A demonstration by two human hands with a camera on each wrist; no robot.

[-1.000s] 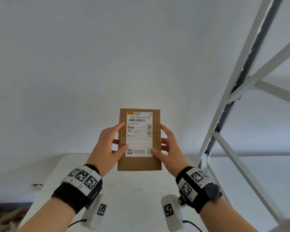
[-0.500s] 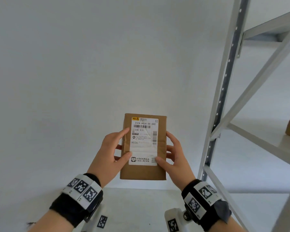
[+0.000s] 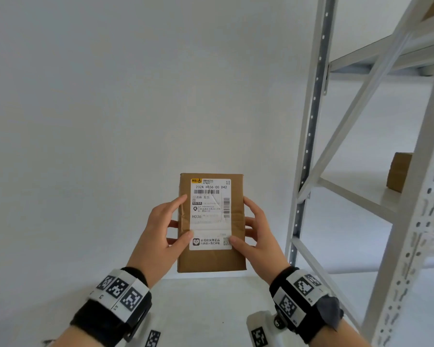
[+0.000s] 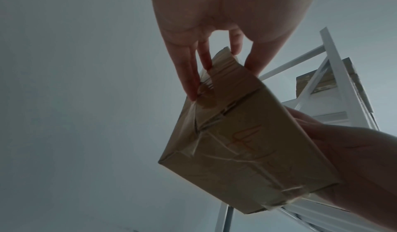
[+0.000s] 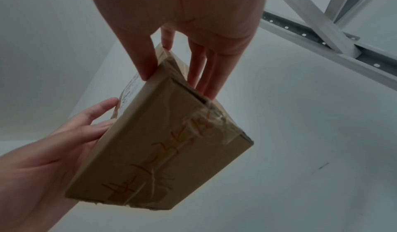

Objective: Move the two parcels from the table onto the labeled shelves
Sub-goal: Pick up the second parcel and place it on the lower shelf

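Observation:
A brown cardboard parcel (image 3: 211, 259) with a white shipping label facing me is held upright in front of the white wall. My left hand (image 3: 164, 232) grips its left edge, thumb on the label and fingers behind. My right hand (image 3: 254, 232) grips the right edge the same way. The wrist views show the parcel's taped back (image 4: 247, 144) (image 5: 167, 150) with orange handwriting, and fingers of both hands pressed against it. The white metal shelf rack (image 3: 308, 136) stands to the right.
Another brown box (image 3: 398, 171) sits on a shelf board (image 3: 361, 199) of the rack at right. Diagonal braces cross the rack's side. The white table's top (image 3: 211, 304) shows below my hands. A plain white wall fills the left.
The view has turned upward and to the right: the table has dropped almost out of sight, and more of the rack and a box on its shelf have come into view. Both hands keep the same grip.

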